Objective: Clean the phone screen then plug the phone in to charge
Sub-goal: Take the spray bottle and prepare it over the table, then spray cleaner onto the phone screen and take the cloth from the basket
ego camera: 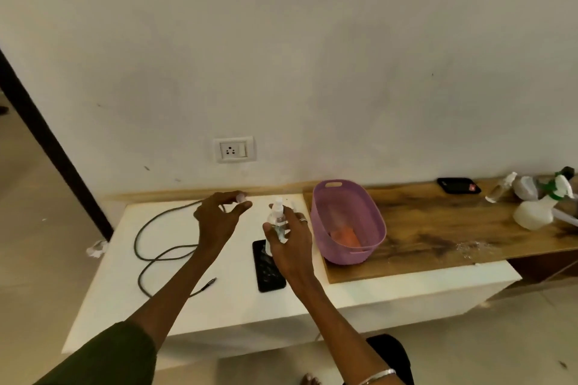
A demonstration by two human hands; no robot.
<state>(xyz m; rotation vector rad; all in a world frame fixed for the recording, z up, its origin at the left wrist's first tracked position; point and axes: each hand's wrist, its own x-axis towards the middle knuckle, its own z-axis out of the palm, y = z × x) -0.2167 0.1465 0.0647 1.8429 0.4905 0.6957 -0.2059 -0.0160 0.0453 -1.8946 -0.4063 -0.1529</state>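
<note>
**Spray bottle in one hand, cap in the other, phone flat on the table**

Standing next to this setup. The right hand (289,241) is wrapped around a small clear plastic spray bottle (276,222), held upright, white nozzle on top, ring on one finger. The left hand (219,217) is up beside it, fingers curled, pinching what looks like the little translucent cap (241,197) between thumb and fingertips.

The phone (267,269) is right under the right hand: a glossy black slab lying flat, screen up, with specks or droplets on the glass, its far end partly covered by the hand and bottle.

Off to the left hand's side, a dark grey charging cable (156,247) loops loosely across the smooth white table (125,291), with its metal plug end (210,283) lying free, near the phone but not touching it. A white wall socket (234,149) with a switch sits on the wall just above the table.

To the right of the bottle stands an oval lilac plastic basket (347,222) with a perforated wall and something orange inside. It rests on a wood-grain shelf (438,228), where another black phone (458,185) and several spray bottles (538,200) lie at the far end.
</note>
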